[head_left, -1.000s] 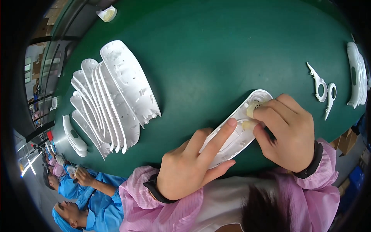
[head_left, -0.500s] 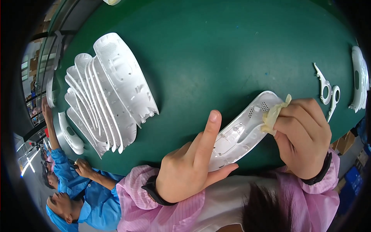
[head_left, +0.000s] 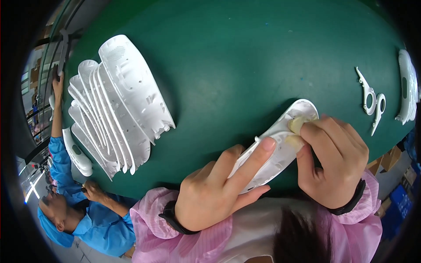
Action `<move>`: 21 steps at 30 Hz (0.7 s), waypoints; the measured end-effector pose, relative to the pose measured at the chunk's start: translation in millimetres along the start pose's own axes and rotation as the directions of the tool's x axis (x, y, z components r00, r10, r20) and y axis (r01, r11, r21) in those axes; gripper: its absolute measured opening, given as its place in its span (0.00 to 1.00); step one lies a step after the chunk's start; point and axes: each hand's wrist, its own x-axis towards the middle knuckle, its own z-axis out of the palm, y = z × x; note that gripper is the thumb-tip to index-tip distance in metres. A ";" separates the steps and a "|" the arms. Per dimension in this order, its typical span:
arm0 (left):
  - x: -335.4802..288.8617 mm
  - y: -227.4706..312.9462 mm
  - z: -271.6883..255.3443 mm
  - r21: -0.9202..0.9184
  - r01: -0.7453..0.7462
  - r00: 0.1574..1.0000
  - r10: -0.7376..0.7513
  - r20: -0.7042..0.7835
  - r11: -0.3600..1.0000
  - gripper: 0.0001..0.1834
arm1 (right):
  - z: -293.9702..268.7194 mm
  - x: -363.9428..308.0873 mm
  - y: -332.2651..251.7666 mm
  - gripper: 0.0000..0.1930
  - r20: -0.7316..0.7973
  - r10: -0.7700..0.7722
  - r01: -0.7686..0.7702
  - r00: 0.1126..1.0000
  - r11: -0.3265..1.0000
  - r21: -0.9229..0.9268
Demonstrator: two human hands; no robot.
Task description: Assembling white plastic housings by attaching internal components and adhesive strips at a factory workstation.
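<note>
A long white plastic shell (head_left: 280,140) lies tilted over the near edge of the green table (head_left: 245,57). My left hand (head_left: 219,193) grips its lower end, the forefinger stretched along its rim. My right hand (head_left: 333,158) rests on the shell's upper end, its fingertips in yellowish finger cots pressing inside the shell. Both wrists wear pink sleeves and dark bands.
A fanned stack of several white shells (head_left: 114,105) lies at the left. A separate white part (head_left: 76,153) sits at the table's left edge. Two small white loop-shaped pieces (head_left: 372,100) and another white part (head_left: 408,85) lie at the right. A person in blue (head_left: 83,215) sits lower left.
The shell has dropped back toward the table, and my right fingertips now press into its upper end. The person in blue has raised an arm at the left.
</note>
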 end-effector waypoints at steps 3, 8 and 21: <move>-3.2 -0.5 1.5 0.004 0.033 0.999 -0.033 -0.025 0.999 0.56 | 7.5 3.9 0.3 0.13 -0.047 -0.007 0.009 0.999 0.999 0.042; -5.7 3.9 7.4 -0.107 0.136 0.990 -0.139 -0.019 0.985 0.52 | 3.1 1.5 8.9 0.13 0.068 -0.070 0.061 0.995 0.991 0.122; -2.5 -0.9 6.7 0.071 0.007 1.000 -0.007 -0.004 0.997 0.45 | -0.7 -10.1 27.9 0.23 0.128 -0.138 0.128 0.982 0.988 0.083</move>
